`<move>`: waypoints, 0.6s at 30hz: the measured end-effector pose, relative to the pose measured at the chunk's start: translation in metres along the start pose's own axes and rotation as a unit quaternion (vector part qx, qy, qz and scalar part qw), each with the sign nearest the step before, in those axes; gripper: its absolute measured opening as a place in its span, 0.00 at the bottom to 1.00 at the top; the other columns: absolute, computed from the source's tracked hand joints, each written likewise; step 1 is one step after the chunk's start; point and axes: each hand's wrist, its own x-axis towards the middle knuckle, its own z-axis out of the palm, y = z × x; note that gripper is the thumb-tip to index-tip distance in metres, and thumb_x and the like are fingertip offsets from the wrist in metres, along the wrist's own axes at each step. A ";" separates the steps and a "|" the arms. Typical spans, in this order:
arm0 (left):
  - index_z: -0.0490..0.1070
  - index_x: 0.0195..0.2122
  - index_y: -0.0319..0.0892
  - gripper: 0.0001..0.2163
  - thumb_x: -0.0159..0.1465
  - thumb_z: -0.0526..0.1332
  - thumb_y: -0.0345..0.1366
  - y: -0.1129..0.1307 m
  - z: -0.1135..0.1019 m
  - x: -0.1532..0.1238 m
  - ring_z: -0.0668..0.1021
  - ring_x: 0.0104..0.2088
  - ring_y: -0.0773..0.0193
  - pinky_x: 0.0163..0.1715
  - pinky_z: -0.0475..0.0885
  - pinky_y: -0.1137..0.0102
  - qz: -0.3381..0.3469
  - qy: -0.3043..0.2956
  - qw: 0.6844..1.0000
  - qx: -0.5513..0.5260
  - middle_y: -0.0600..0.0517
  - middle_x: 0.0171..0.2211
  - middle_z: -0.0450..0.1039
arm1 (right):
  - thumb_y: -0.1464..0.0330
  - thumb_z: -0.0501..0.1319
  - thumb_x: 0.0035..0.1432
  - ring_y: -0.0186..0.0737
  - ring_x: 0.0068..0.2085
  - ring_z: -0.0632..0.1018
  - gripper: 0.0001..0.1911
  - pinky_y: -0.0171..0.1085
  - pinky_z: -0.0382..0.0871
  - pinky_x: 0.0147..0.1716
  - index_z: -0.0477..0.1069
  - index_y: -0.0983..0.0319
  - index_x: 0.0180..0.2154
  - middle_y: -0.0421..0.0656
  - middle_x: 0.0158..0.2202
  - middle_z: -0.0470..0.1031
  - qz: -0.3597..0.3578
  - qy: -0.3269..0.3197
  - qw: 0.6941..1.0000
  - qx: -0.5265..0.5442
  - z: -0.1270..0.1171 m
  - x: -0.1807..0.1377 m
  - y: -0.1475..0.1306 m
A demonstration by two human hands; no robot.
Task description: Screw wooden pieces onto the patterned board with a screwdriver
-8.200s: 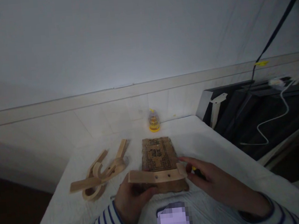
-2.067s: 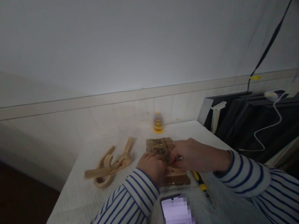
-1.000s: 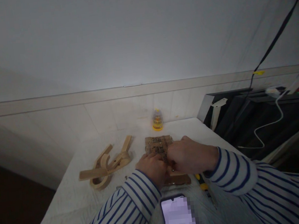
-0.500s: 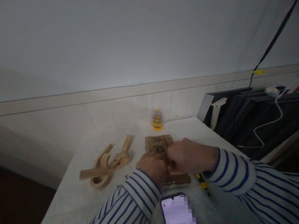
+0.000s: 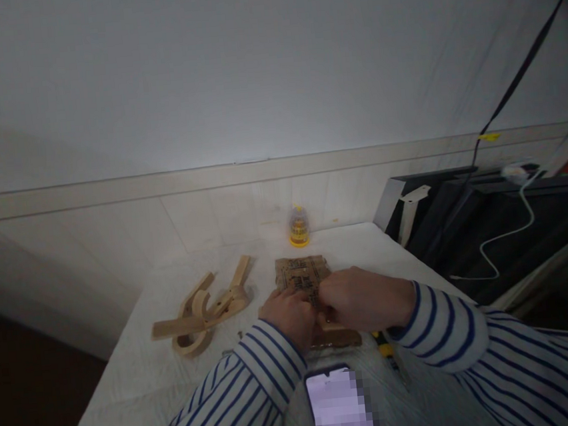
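Observation:
A brown patterned wooden board (image 5: 300, 273) lies on the white table (image 5: 144, 380), with a pale wooden strip (image 5: 336, 329) across its near end. My left hand (image 5: 290, 314) rests curled on the board's near part. My right hand (image 5: 360, 298) is closed in a fist over the same spot, knuckles touching the left hand. What the fingers pinch is hidden. Both sleeves are blue-and-white striped.
Curved wooden pieces (image 5: 203, 308) lie to the left of the board. A small yellow-based container (image 5: 298, 226) stands at the table's far edge. A yellow-and-black screwdriver (image 5: 389, 354) lies by my right forearm. A lit phone (image 5: 339, 405) sits nearest me. Dark furniture and cables fill the right.
Since the earliest frame both hands moved from the strip's ends to the middle of the board and closed together. In the last second they barely shift.

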 end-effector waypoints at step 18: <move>0.77 0.35 0.43 0.10 0.57 0.57 0.34 0.000 0.002 -0.001 0.73 0.40 0.50 0.38 0.66 0.59 0.006 0.019 1.000 0.005 0.44 0.38 0.75 | 0.64 0.53 0.56 0.41 0.31 0.76 0.13 0.35 0.63 0.28 0.74 0.63 0.32 0.47 0.30 0.76 -0.001 0.045 0.998 0.042 -0.008 -0.016 0.011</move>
